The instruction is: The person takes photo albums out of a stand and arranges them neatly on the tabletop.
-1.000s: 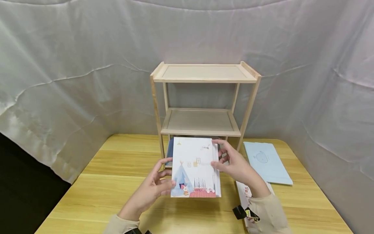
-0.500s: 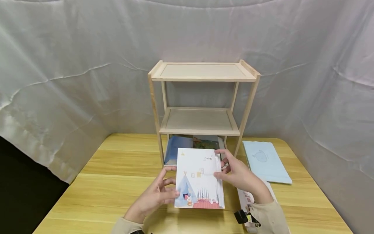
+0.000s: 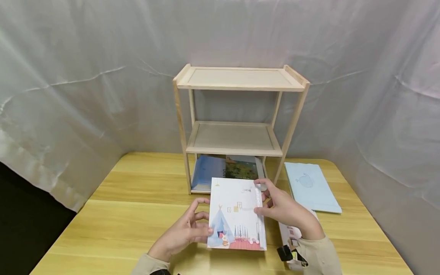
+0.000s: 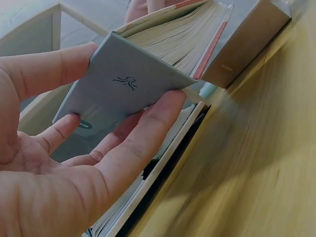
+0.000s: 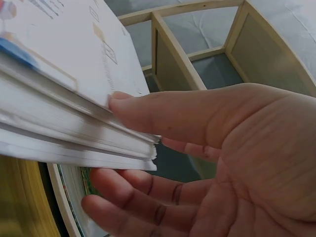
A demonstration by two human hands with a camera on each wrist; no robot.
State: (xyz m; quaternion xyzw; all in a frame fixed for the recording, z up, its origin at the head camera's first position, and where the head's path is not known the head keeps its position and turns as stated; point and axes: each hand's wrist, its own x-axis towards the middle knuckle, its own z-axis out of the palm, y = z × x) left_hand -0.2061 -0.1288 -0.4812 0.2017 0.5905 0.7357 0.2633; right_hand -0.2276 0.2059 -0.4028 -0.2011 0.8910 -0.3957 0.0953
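Between both hands is a thick white book [image 3: 237, 214] with a blue tent and a pink rug drawn on its cover. My left hand [image 3: 187, 229] grips it along the spine [image 4: 133, 84], thumb at one edge and fingers at the other. On the opposite side, my right hand [image 3: 283, 208] pinches the page edges, its thumb [image 5: 148, 113] on the cover and fingers beneath. The book is raised over the table, in front of the shelf's lowest level. Behind it, a blue book [image 3: 209, 170] and a dark green picture cover [image 3: 242, 168] lie on that level, partly hidden.
A wooden shelf rack [image 3: 233, 149] with bare upper levels stands at the back of the table [image 3: 137, 214]. On the right lies a light blue book [image 3: 311, 187] with a whale drawing. Another white book [image 3: 290, 233] lies partly under the right forearm. Grey curtains [image 3: 237, 34] surround the table.
Both hands have brought the white book toward the person and slightly right, away from the rack. More of the books on the lowest level now shows. The head view has tilted slightly down.
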